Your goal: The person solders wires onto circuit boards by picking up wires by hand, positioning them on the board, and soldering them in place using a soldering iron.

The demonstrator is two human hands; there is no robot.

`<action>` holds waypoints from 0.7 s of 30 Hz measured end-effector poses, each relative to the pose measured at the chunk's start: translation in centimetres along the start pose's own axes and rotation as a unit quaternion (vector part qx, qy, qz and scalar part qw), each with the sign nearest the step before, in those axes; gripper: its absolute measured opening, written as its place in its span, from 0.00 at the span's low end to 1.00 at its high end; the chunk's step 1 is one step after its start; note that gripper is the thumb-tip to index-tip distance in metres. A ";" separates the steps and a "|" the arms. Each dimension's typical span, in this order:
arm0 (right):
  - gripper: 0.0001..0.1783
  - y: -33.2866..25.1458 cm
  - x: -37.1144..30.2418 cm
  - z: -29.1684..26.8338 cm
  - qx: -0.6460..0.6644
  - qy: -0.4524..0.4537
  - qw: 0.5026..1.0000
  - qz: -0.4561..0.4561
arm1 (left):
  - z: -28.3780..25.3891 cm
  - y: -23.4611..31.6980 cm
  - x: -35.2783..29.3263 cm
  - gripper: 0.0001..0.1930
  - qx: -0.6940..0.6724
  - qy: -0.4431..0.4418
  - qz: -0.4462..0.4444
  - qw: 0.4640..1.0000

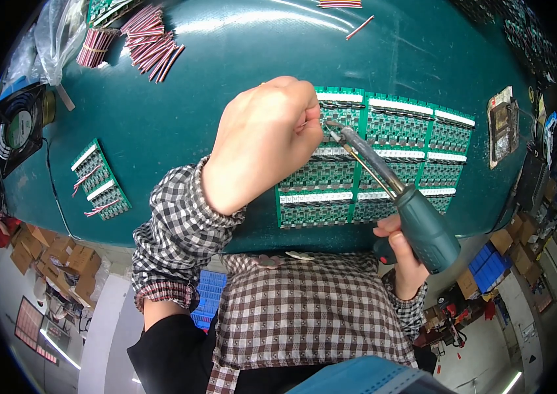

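A large panel of green circuit boards [393,134] with white connector rows lies on the table before me. My left hand [258,141] is closed in a pinch over the panel's upper left part. Whatever sits between its fingertips is too small and hidden to name. My right hand [409,262] grips a soldering gun [429,230] with a dark green handle. Its long metal barrel slants up and to the left, and the tip is close to my left fingertips. Whether that tip touches the board I cannot tell.
Red, white and black wires [150,39] lie in a heap at the back left beside a banded bundle [96,47]. A smaller circuit board [101,180] and a black fan [21,128] are at the left. A worn metal holder [503,128] stands at the right.
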State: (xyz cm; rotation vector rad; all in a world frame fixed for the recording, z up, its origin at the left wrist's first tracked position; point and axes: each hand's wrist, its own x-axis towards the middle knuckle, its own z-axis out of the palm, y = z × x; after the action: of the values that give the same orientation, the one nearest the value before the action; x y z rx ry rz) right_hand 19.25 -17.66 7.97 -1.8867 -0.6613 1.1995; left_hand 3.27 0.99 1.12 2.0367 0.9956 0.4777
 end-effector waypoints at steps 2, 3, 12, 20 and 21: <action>0.14 0.0 0.0 0.1 0.002 -0.003 1.000 -0.006 | 0.0 0.0 0.0 0.05 0.000 -0.001 -0.002 1.000; 0.14 0.1 -0.1 0.2 0.001 0.003 1.000 -0.001 | 0.0 0.1 0.0 0.05 0.001 -0.003 -0.004 1.000; 0.16 0.2 -0.1 0.1 0.001 0.021 1.000 -0.001 | 0.2 0.0 0.1 0.05 0.000 -0.001 -0.001 1.000; 0.16 0.1 -0.1 0.0 0.004 0.017 1.000 -0.017 | 0.1 0.0 0.0 0.05 0.002 0.004 0.000 1.000; 0.15 0.1 -0.2 -0.1 -0.002 0.011 1.000 -0.011 | 0.1 0.0 0.0 0.05 0.002 0.004 0.000 1.000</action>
State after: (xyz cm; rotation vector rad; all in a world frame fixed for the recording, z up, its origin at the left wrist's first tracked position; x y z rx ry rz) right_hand 19.31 -17.89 7.98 -1.8884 -0.6721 1.1617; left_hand 3.35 0.95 1.01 2.0407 1.0024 0.4855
